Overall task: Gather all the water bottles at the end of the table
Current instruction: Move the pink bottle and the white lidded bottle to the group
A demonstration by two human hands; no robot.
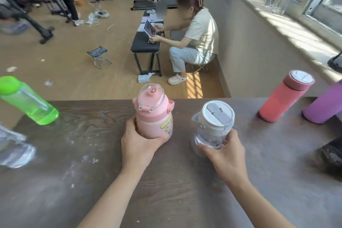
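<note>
My left hand (137,143) grips the base of a pink bottle (154,114) with a clear lid, upright near the far edge of the dark wooden table (166,190). My right hand (224,151) holds a clear bottle with a white-grey lid (214,124), just right of the pink one. A green bottle (27,101) stands at the far left edge. A clear bottle (13,148) shows blurred at the left border. A coral-red bottle (285,96) and a purple bottle (325,106) stand at the far right.
A dark object (331,155) lies on the table at the right border. Beyond the table's far edge a person sits on a stool at a low black bench (145,46). A window ledge (296,24) runs along the right.
</note>
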